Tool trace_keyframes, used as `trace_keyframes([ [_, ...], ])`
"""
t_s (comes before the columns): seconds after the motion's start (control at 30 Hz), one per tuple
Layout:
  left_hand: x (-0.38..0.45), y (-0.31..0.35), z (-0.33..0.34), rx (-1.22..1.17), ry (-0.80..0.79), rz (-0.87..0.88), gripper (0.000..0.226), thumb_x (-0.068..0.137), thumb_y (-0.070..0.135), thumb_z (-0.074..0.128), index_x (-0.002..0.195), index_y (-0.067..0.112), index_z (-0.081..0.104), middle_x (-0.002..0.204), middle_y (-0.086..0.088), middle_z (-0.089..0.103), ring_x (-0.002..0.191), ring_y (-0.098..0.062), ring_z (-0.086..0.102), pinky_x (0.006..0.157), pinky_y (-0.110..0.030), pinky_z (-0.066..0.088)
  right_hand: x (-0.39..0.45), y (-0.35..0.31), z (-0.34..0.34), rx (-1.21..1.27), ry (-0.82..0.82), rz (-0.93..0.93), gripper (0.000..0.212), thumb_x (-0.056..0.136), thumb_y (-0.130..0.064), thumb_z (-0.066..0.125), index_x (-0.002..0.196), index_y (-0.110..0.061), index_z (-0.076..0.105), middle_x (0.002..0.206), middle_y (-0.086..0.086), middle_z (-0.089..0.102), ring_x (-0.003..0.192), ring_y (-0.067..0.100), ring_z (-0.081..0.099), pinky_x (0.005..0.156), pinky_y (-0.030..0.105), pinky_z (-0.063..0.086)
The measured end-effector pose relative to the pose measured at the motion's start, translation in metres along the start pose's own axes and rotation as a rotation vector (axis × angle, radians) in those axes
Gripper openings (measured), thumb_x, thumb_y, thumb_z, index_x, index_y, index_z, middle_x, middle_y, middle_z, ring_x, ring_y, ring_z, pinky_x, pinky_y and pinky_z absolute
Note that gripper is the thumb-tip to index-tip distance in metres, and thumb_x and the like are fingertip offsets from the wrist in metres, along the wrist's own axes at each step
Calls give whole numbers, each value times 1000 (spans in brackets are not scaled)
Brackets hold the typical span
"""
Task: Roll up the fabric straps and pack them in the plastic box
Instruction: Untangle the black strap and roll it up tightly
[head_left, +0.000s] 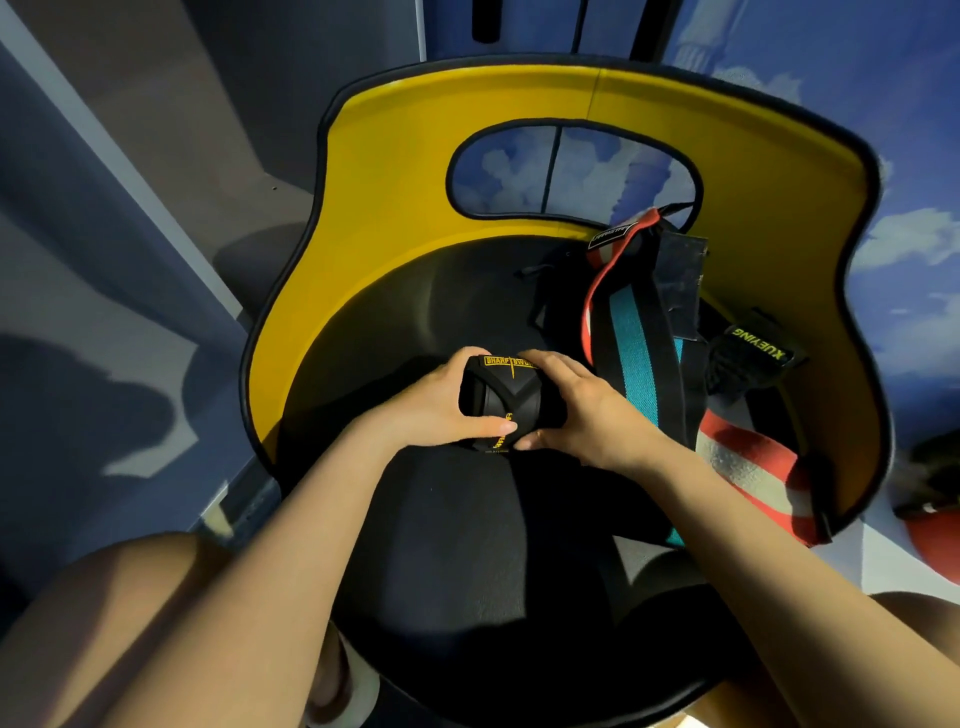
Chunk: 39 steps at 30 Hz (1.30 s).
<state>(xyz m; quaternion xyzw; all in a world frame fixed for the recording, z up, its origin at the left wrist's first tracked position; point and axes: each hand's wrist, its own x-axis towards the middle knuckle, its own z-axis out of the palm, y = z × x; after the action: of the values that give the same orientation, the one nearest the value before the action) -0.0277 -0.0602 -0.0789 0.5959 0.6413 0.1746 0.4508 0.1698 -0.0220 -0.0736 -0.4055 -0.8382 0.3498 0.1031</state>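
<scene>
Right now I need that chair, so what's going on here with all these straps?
A person is holding a rolled black strap with yellow lettering over the chair's black seat, the left hand and right hand gripping it from either side. On the right side of the seat, a black-and-teal strap, a red-and-white strap and a black XUEYING strap lie unrolled. No plastic box is in view.

I am looking down at a chair (467, 545) with a black seat and a curved yellow backrest (395, 156) that is wrapping around it, edged in black and cut through by an oval opening. Behind it a wall (883, 78) painted with blue sky and white clouds is showing, and a red rounded object (935, 540), partly cut off, is sitting at the right edge.
</scene>
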Motion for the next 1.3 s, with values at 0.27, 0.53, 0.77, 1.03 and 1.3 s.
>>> trace_keyframes([
  [0.27,-12,4,13,-101,273,8,84,76,39,74,144,36,24,147,3,37,136,-17,34,106,-32,35,10,5,-3,99,-34,80,89,70,-24,82,143,-22,32,138,0,45,126,13,44,101,18,32],
  [0.53,-13,3,18,-118,217,23,100,72,13,79,147,32,17,148,1,34,133,-16,37,100,-24,35,11,6,0,146,-39,134,93,73,-28,79,146,-28,21,143,1,41,131,14,40,102,19,29],
  [0.77,-10,5,8,-4,175,60,93,69,7,80,139,38,26,138,3,46,126,-18,46,95,-26,41,6,4,3,250,5,171,75,68,-38,81,131,-33,40,121,-8,56,113,6,52,89,13,38],
  [1.03,-15,13,1,613,358,-242,95,73,55,70,145,35,10,142,-7,41,108,-33,61,76,-36,52,0,-7,19,277,252,208,65,65,-40,82,120,-29,49,109,-11,61,101,4,57,80,10,40],
  [1.3,-23,22,-9,-362,208,-181,80,77,3,72,143,25,33,140,0,46,124,-20,49,99,-35,46,-4,-27,23,179,394,127,75,64,-41,81,127,-23,44,123,-7,54,115,8,52,97,28,45],
])
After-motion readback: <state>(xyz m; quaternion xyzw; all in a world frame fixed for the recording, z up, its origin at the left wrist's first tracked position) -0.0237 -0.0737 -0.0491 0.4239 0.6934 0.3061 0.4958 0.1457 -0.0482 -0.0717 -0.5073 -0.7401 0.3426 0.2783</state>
